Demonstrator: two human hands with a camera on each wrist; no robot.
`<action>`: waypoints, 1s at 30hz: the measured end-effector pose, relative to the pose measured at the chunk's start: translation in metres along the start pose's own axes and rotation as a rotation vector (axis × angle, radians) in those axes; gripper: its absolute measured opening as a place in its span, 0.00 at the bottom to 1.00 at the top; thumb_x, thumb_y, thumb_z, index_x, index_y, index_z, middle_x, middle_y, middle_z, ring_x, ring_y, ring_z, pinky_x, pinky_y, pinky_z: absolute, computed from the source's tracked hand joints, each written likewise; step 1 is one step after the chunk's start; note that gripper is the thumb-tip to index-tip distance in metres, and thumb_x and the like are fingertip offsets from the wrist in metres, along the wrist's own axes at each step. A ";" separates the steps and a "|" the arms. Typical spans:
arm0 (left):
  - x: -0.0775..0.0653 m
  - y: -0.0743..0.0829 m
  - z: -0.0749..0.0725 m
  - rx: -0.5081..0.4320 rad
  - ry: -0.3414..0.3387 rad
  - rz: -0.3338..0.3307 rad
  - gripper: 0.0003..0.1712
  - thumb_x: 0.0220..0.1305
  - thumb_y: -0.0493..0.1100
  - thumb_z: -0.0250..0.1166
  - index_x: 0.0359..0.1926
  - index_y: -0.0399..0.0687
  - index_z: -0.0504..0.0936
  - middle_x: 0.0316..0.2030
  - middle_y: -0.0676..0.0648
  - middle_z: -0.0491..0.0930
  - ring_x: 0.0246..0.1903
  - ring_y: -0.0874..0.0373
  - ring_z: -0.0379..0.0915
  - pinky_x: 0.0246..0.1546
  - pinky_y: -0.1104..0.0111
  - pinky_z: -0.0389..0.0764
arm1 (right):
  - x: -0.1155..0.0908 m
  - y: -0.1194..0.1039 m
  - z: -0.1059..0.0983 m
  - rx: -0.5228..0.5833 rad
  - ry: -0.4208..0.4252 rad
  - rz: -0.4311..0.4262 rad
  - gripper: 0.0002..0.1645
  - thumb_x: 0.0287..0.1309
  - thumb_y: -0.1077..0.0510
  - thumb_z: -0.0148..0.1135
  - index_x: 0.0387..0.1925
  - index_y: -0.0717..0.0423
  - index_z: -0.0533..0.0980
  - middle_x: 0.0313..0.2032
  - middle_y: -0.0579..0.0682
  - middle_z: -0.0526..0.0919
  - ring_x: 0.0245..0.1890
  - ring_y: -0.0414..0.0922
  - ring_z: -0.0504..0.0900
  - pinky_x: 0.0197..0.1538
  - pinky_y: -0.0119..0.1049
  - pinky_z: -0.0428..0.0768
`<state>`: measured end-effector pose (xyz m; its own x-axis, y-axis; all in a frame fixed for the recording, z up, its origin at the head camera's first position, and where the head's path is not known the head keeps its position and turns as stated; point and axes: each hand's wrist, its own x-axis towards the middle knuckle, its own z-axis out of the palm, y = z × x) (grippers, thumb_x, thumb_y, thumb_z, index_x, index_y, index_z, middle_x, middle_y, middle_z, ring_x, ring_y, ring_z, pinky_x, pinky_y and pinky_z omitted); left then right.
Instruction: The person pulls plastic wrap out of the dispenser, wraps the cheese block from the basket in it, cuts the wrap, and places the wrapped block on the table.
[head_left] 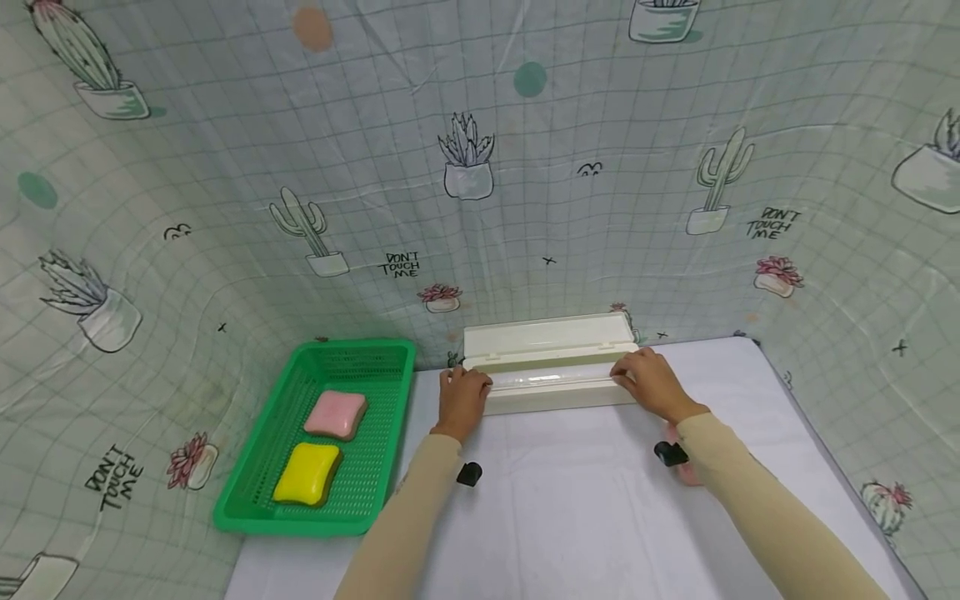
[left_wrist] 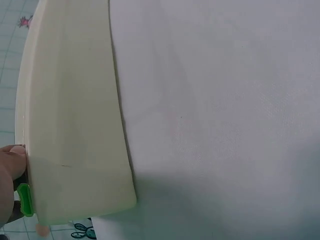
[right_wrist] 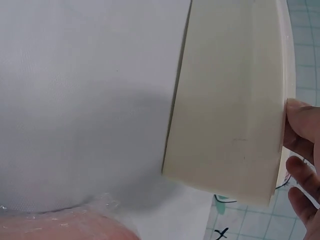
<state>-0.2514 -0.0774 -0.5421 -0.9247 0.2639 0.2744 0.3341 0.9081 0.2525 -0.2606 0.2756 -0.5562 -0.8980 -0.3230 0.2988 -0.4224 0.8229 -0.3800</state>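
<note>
A long cream cling film dispenser (head_left: 558,398) lies at the back of the table with its lid (head_left: 547,335) raised. Clear cling film (head_left: 543,377) shows inside, along its front edge. At the left end, my left hand (head_left: 461,402) pinches the film with curled fingers. My right hand (head_left: 652,383) does likewise at the right end. In the left wrist view the thumb (left_wrist: 17,152) meets the dispenser's top edge, beside a small green piece (left_wrist: 25,200). The right wrist view shows thumb and fingers at that edge; the film between them is hard to see.
A green basket (head_left: 405,400) on the left holds a pink soap bar (head_left: 336,415) and a yellow soap bar (head_left: 307,473). Beneath my right forearm lies a pink item in clear film (right_wrist: 65,227), partly hidden. A patterned cloth (head_left: 525,208) stands behind the white table (head_left: 555,508).
</note>
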 end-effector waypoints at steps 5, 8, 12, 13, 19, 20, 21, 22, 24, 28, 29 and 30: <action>0.002 -0.001 -0.003 -0.007 -0.018 -0.004 0.06 0.70 0.39 0.70 0.44 0.49 0.92 0.42 0.48 0.90 0.49 0.48 0.77 0.60 0.48 0.68 | 0.002 0.000 0.002 -0.002 0.012 0.005 0.05 0.62 0.70 0.71 0.38 0.61 0.88 0.38 0.56 0.90 0.45 0.58 0.81 0.51 0.59 0.76; 0.005 -0.002 -0.003 -0.012 -0.033 -0.010 0.06 0.70 0.39 0.70 0.45 0.49 0.92 0.43 0.48 0.91 0.49 0.48 0.77 0.61 0.49 0.68 | 0.003 0.000 0.004 -0.014 0.021 0.000 0.06 0.62 0.71 0.70 0.39 0.62 0.87 0.39 0.57 0.90 0.45 0.58 0.82 0.52 0.58 0.77; 0.007 -0.004 -0.003 -0.015 -0.037 -0.014 0.08 0.69 0.38 0.71 0.46 0.49 0.92 0.44 0.48 0.91 0.49 0.48 0.76 0.61 0.49 0.68 | 0.005 -0.001 0.005 -0.028 0.028 -0.001 0.06 0.63 0.72 0.69 0.39 0.63 0.86 0.40 0.58 0.90 0.45 0.59 0.82 0.51 0.58 0.78; 0.008 -0.004 -0.002 -0.012 -0.035 -0.014 0.08 0.69 0.37 0.71 0.46 0.49 0.92 0.44 0.48 0.91 0.49 0.48 0.76 0.61 0.49 0.68 | 0.005 -0.002 0.005 -0.034 0.028 0.000 0.06 0.63 0.72 0.69 0.39 0.63 0.86 0.40 0.58 0.89 0.45 0.59 0.82 0.51 0.57 0.78; 0.011 -0.002 -0.001 -0.019 -0.030 -0.029 0.09 0.70 0.34 0.70 0.47 0.47 0.91 0.43 0.46 0.90 0.50 0.46 0.76 0.61 0.48 0.67 | 0.005 -0.002 0.006 -0.062 0.046 0.014 0.06 0.64 0.72 0.68 0.40 0.63 0.86 0.40 0.59 0.89 0.45 0.59 0.82 0.51 0.58 0.79; 0.011 -0.002 -0.001 -0.018 -0.032 -0.034 0.09 0.70 0.34 0.70 0.48 0.47 0.91 0.43 0.46 0.90 0.50 0.46 0.76 0.61 0.48 0.67 | 0.005 -0.002 0.006 -0.064 0.053 0.015 0.06 0.64 0.72 0.68 0.40 0.63 0.86 0.40 0.59 0.89 0.45 0.59 0.82 0.51 0.58 0.79; 0.012 -0.002 0.000 -0.019 -0.032 -0.035 0.09 0.70 0.34 0.70 0.48 0.47 0.91 0.43 0.45 0.89 0.50 0.45 0.76 0.61 0.48 0.67 | 0.005 -0.002 0.007 -0.066 0.061 0.017 0.06 0.64 0.72 0.68 0.40 0.63 0.87 0.40 0.58 0.90 0.45 0.59 0.83 0.51 0.58 0.79; 0.012 -0.001 0.001 -0.019 -0.031 -0.036 0.09 0.70 0.34 0.70 0.48 0.47 0.91 0.43 0.45 0.89 0.50 0.45 0.76 0.61 0.47 0.67 | 0.005 -0.002 0.007 -0.067 0.068 0.020 0.06 0.64 0.72 0.68 0.40 0.63 0.87 0.40 0.58 0.90 0.45 0.59 0.83 0.51 0.58 0.79; 0.013 -0.002 0.002 -0.017 -0.030 -0.039 0.09 0.70 0.34 0.70 0.48 0.47 0.91 0.43 0.45 0.89 0.50 0.44 0.76 0.61 0.47 0.66 | 0.006 -0.003 0.007 -0.067 0.080 0.026 0.06 0.63 0.72 0.69 0.40 0.63 0.87 0.39 0.59 0.89 0.45 0.60 0.82 0.50 0.57 0.79; 0.014 -0.002 0.004 0.001 -0.011 -0.039 0.08 0.70 0.36 0.71 0.47 0.48 0.91 0.44 0.45 0.89 0.51 0.44 0.76 0.61 0.47 0.67 | 0.006 -0.005 0.005 -0.053 0.094 0.042 0.08 0.62 0.73 0.69 0.41 0.64 0.87 0.40 0.59 0.89 0.44 0.60 0.81 0.49 0.56 0.79; 0.014 -0.003 0.004 0.007 -0.010 -0.041 0.08 0.70 0.37 0.71 0.48 0.48 0.91 0.44 0.45 0.89 0.51 0.44 0.76 0.62 0.47 0.67 | 0.005 -0.005 0.005 -0.053 0.097 0.045 0.08 0.62 0.73 0.69 0.41 0.64 0.87 0.40 0.59 0.89 0.44 0.59 0.81 0.48 0.56 0.79; 0.015 -0.003 0.004 0.012 -0.009 -0.043 0.08 0.71 0.38 0.71 0.48 0.48 0.91 0.44 0.45 0.89 0.51 0.45 0.76 0.62 0.47 0.67 | 0.005 -0.005 0.005 -0.051 0.101 0.047 0.08 0.62 0.73 0.70 0.41 0.64 0.87 0.40 0.59 0.89 0.44 0.59 0.81 0.48 0.56 0.79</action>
<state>-0.2667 -0.0746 -0.5430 -0.9397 0.2280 0.2549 0.2924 0.9223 0.2528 -0.2640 0.2673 -0.5572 -0.8984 -0.2373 0.3696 -0.3714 0.8596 -0.3509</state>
